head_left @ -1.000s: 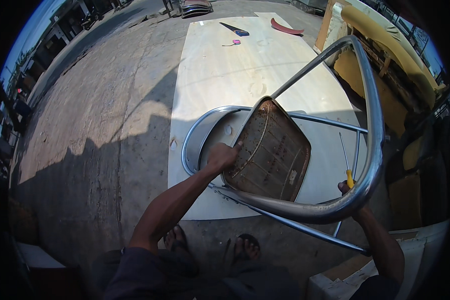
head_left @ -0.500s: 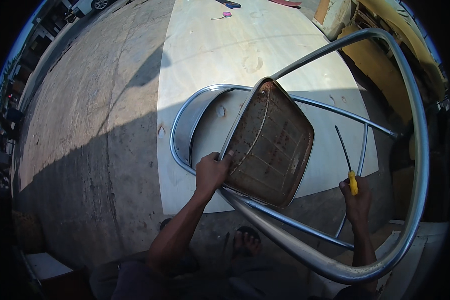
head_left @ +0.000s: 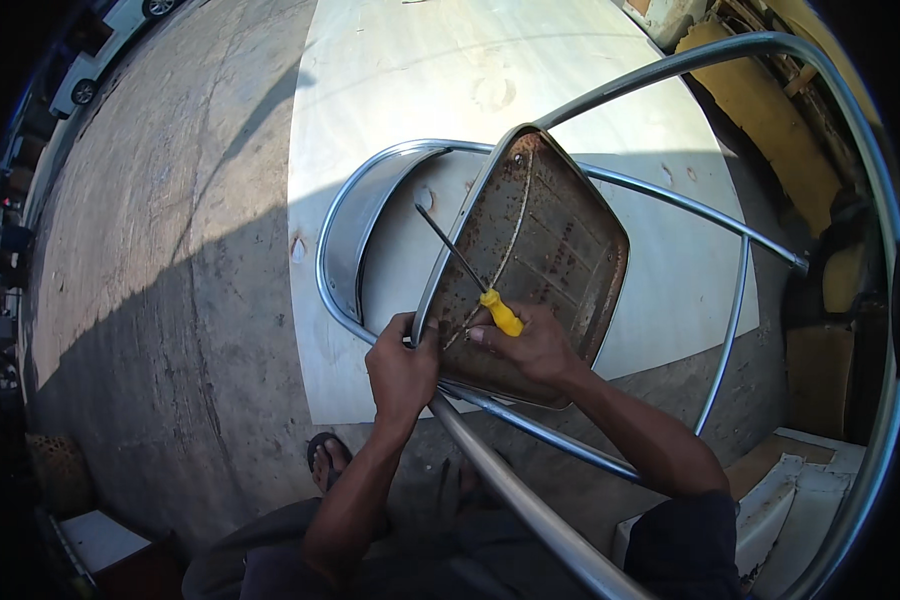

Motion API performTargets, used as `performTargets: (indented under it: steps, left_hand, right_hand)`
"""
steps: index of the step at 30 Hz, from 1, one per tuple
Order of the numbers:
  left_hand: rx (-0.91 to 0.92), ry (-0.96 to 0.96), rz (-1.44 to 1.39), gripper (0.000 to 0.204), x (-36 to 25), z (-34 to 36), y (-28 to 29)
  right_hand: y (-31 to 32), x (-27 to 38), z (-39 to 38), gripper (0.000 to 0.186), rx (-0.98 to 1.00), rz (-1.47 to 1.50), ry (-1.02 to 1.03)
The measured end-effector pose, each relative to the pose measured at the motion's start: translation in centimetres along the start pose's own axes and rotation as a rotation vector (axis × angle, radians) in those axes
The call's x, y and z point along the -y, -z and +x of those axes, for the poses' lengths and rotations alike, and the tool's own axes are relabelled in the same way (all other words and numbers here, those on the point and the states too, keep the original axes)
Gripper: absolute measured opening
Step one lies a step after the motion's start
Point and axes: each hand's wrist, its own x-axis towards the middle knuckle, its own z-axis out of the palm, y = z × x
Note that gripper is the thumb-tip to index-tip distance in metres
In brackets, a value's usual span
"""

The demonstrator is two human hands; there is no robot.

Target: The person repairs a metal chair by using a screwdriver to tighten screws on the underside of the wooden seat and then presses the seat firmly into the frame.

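I have a steel chair tilted over a pale plywood sheet (head_left: 390, 70), its rusty metal seat pan (head_left: 560, 230) facing up toward me inside bent chrome tubing (head_left: 665, 67). My left hand (head_left: 400, 375) grips the seat's left rim near its lower corner. My right hand (head_left: 535, 355) is closed on a yellow-handled screwdriver (head_left: 502, 315) just right of my left hand, over the pan, with the shaft angled up-left across the rim. Left of the seat, a curved metal panel (head_left: 360, 235) sits in a chrome loop. Part of the screwdriver handle is hidden by my fingers.
Rough concrete ground (head_left: 160, 300) surrounds the sheet. Worn yellow foam furniture (head_left: 745, 130) stands at the right, with white padded pieces (head_left: 790, 520) lower right. A white car (head_left: 105, 50) is at upper left. A white-topped object (head_left: 105, 540) sits lower left; my sandalled foot (head_left: 330, 460) is below.
My right hand has brought the screwdriver from the right side leftward over the seat pan, beside my left hand. The outer tube loop has swung right and widened in view.
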Motion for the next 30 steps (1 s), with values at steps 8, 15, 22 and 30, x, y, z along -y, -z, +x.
performTargets:
  steps: [8, 15, 22, 30]
  left_hand:
    - [0.113, 0.182, -0.139, 0.028, 0.6, -0.1, 0.2]
    - [0.136, 0.205, -0.192, 0.024, 0.8, 0.0, -0.2]
    - [0.143, 0.203, -0.251, 0.021, 0.7, -0.1, -0.2]
    - [0.133, 0.177, -0.285, 0.024, 1.0, -0.1, -0.3]
  right_hand:
    - [-0.8, -2.0, 1.7, 0.032, 0.077, 0.013, 0.018]
    - [-0.2, -1.6, 2.4, 0.019, 0.179, -0.038, 0.022]
    - [-0.3, -0.3, 3.1, 0.016, 0.205, -0.187, 0.264]
    - [-0.5, -1.7, 3.8, 0.022, 0.104, -0.299, 0.481]
